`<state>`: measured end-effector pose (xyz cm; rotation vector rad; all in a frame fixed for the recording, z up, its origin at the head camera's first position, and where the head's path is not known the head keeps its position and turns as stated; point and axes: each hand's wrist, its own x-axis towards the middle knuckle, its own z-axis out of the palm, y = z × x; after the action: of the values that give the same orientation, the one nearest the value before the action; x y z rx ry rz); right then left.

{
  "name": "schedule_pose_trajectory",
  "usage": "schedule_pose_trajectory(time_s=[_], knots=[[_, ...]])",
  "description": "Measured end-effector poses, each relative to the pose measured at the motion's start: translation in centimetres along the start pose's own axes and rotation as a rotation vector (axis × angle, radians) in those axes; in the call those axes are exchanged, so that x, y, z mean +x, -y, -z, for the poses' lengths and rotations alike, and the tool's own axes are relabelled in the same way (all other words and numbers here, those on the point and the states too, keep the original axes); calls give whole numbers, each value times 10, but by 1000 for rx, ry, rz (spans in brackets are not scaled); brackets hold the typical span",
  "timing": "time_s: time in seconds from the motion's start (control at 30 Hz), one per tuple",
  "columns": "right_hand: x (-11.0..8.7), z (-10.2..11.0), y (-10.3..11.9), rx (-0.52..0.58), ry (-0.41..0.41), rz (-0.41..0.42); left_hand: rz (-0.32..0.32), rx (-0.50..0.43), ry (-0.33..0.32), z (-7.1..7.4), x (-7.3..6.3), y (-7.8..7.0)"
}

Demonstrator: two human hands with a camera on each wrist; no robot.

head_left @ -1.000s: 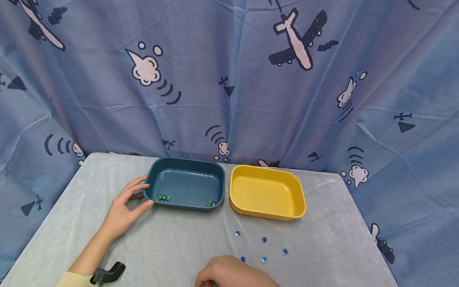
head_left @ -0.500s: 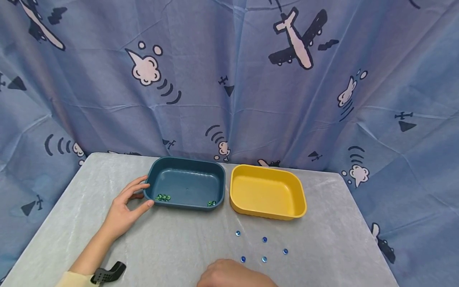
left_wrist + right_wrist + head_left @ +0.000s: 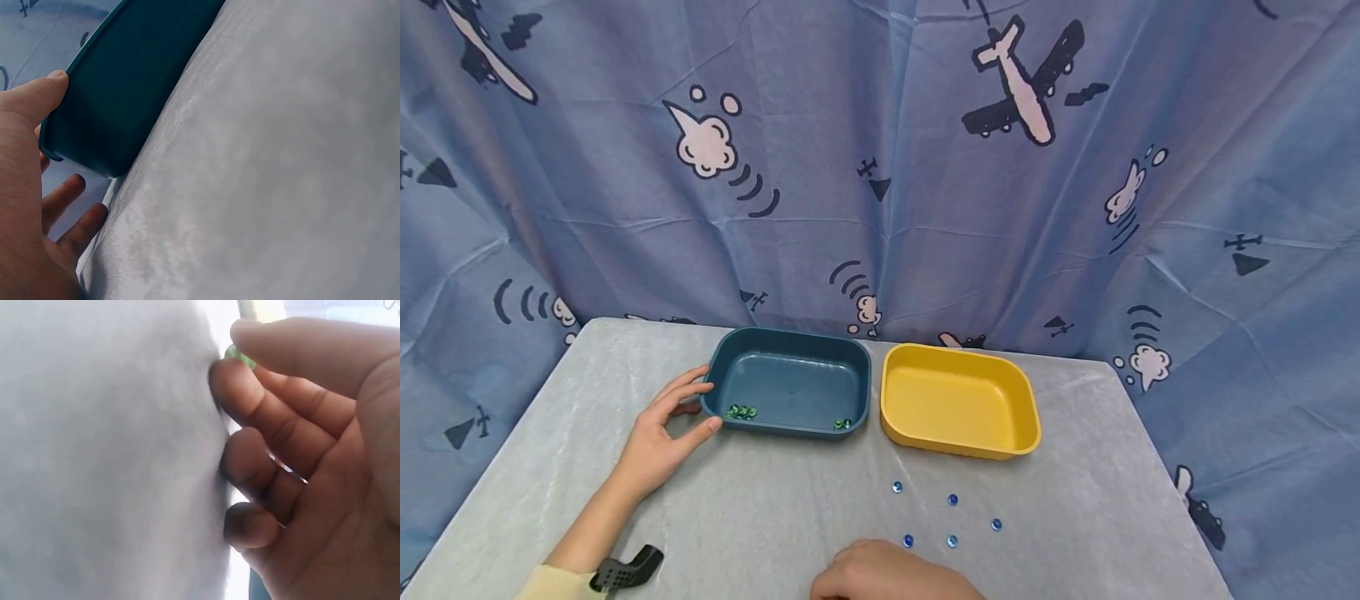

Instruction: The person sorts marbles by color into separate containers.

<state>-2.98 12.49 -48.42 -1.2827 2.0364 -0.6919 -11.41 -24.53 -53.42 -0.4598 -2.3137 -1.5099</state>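
Around the teal tray's (image 3: pixel 790 383) near left corner, the left hand (image 3: pixel 658 437) grips the rim, presumably steadying it; at the bench (image 3: pixel 737 517), the right hand's (image 3: pixel 891 573) fingers pinch a green bead (image 3: pixel 232 352), near loose blue beads (image 3: pixel 952 500).

Head view was evenly lit, left wrist view dimmer, tabletop (image 3: pixel 269 156) blurred, right wrist view glared behind shadowed fingertips (image 3: pixel 248 526).
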Motion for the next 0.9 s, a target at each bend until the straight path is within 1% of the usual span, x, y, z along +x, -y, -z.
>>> schedule_pose_trajectory(time_s=[0.13, 0.27, 0.37, 0.47, 0.53, 0.6, 0.73, 0.8, 0.9], knots=[[1, 2, -1, 60, -1, -1, -1, -3, 1, 0, 0, 1], [1, 5, 1, 126, -4, -32, 2, -13, 4, 1, -1, 3], [1, 9, 3, 137, -19, -17, 3, -15, 6, 1, -1, 3], [2, 14, 5, 103, -57, 34, 3, -11, 4, 2, -1, 1], [3, 17, 7, 74, -86, 54, 3, -11, 3, 2, -1, 0], [4, 22, 8, 50, -108, 50, 3, -9, 3, 2, -1, -1], [6, 30, 11, 41, -149, 14, 7, -11, 1, 2, -1, 0], [6, 33, 11, 38, -192, 22, 9, -9, 2, 1, -1, 1], [7, 38, 12, -2, -273, 70, 9, -9, 3, 1, -1, 1]])
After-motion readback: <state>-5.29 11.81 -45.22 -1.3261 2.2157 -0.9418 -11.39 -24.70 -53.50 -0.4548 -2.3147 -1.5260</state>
